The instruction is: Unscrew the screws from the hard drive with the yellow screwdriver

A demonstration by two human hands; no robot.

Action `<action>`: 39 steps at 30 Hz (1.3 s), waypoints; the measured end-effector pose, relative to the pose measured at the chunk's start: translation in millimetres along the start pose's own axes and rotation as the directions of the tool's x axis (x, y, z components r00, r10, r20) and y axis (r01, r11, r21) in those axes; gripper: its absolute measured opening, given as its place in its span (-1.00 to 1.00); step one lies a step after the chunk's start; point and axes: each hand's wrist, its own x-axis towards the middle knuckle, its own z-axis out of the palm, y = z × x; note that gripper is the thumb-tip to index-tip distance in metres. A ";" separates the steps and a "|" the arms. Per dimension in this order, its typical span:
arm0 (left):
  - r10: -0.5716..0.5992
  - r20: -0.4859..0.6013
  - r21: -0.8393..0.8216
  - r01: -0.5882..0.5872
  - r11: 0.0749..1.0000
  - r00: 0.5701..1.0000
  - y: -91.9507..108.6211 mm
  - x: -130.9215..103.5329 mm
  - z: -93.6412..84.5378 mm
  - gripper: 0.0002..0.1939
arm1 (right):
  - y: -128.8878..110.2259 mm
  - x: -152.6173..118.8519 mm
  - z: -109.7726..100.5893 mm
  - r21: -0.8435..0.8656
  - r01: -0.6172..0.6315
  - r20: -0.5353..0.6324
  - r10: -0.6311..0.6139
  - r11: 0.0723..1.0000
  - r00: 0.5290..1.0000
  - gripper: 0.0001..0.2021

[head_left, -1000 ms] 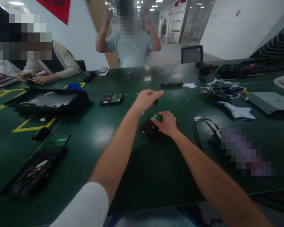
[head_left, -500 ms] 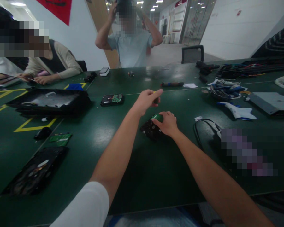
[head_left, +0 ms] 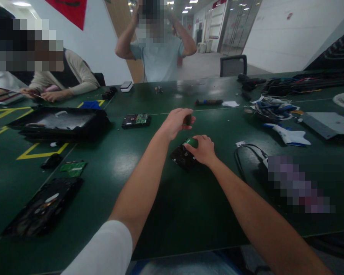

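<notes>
On the green tabletop in front of me lies a black hard drive (head_left: 182,156) with a green circuit board (head_left: 191,143) on it. My right hand (head_left: 205,149) grips its right side, the thumb along the near edge of the board. Just above and beyond the drive, my left hand (head_left: 178,121) has its fingers curled round a dark tool handle (head_left: 188,119). The lower end of that tool cannot be made out.
Another hard drive (head_left: 136,120) lies beyond my left forearm. At left are a large black drive casing (head_left: 43,208), a loose green board (head_left: 73,168) and a black tray (head_left: 57,120). To the right are a cable (head_left: 237,164), a glove (head_left: 292,135) and a grey metal box (head_left: 328,124). Two people sit across.
My left fingers have curled inward and turned slightly round the dark handle. My right hand stays in place on the hard drive.
</notes>
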 end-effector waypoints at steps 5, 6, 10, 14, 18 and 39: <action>-0.011 0.030 -0.010 0.012 1.000 0.999 1.1 0.6 0.9 -0.79 | 0.6 0.3 0.1 -0.004 0.004 0.007 -0.004 1.000 1.000 -0.42; -0.009 0.030 -0.004 0.009 1.000 0.999 1.8 0.1 1.0 -0.79 | 0.9 0.3 0.0 -0.004 0.004 0.010 -0.004 1.000 1.000 -0.42; -0.031 0.027 -0.002 0.031 1.000 0.999 5.4 -3.3 2.1 -0.79 | 1.5 0.0 -0.5 0.000 0.008 0.008 -0.008 1.000 1.000 -0.43; -0.065 0.027 -0.058 0.067 0.996 0.998 5.3 -4.7 4.0 -0.82 | 1.5 -0.5 -0.5 0.008 0.006 0.001 -0.006 1.000 1.000 -0.43; -0.026 -0.004 -0.035 0.026 0.999 1.000 2.3 -1.9 3.8 -0.82 | 1.9 -0.2 0.0 0.016 0.004 0.011 -0.004 1.000 1.000 -0.42; 0.050 -0.060 0.195 -0.037 0.980 0.997 2.7 -0.2 5.6 -0.75 | 1.8 -0.5 -0.6 0.022 0.007 0.009 -0.007 1.000 1.000 -0.42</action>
